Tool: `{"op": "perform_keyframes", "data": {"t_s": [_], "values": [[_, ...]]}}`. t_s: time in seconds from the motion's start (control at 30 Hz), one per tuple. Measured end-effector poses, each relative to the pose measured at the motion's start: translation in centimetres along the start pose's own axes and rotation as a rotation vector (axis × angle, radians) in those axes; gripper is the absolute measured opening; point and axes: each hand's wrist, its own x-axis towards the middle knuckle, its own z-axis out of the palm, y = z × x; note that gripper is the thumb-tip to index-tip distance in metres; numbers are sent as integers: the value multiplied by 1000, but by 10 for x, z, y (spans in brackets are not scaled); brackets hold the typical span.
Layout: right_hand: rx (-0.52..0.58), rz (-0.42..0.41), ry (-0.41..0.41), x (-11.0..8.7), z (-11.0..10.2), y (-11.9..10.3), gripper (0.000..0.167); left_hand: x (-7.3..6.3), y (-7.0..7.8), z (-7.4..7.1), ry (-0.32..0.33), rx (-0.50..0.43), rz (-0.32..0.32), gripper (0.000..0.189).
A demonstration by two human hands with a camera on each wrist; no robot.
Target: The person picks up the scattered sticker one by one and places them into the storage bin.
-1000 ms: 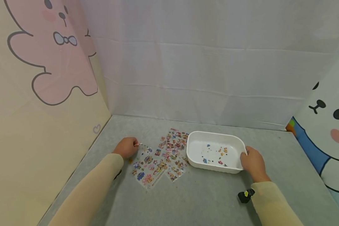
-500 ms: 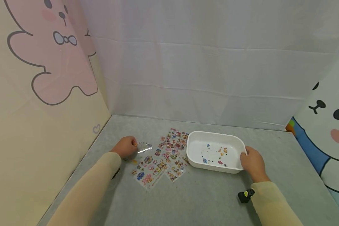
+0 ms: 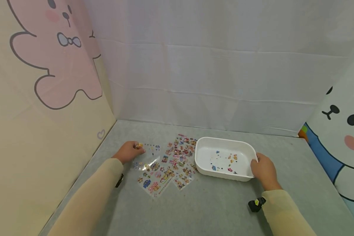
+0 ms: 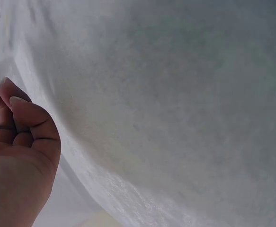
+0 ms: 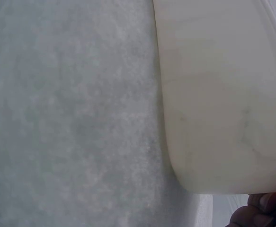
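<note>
item: left hand [image 3: 129, 152], at the left of the sheets. finger and thumb pinched a clear film [image 3: 148, 164], the other fingers curled in; the left wrist view gave me a rainbow sheen at the pinch.
item: yellow sticker [image 3: 139, 145], at those fingertips; loose or on the film, i could not tell.
item: film, glossy, lying partly over the sheets; whether it was the turned end of one, i could not tell.
item: sheets [image 3: 154, 187], printed, overlapping on the table [image 3: 209, 209] between left hand and tray.
item: tray [image 3: 221, 175], white, just beside the sheets, small stickers [image 3: 230, 169] on its floor.
item: right hand [image 3: 264, 170], grasping the tray's right end by the rim.
handling note: i judged the step in hand to be managing film and sticker. it called for a light pinch near the edge, a slow, low bend that neither creased the plastic nor dragged the sheets beneath. the right hand, i reckoned, did best with a gentle hold that did not tip the tray.
</note>
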Motion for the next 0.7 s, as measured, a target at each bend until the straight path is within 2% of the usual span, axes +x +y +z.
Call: {"op": "perform_keyframes", "data": {"t_s": [0.17,0.4,0.7], "values": [[-2,-27,13,-1,-1,0,50,-1,1,-3,36,-80,-4,28],[7,-49,18,-3,-1,0,51,-1,6,-6,70,-204,-53,21],[15,-26,9,-2,0,1,51,-3,18,-14,134,-240,-81,34]]}}
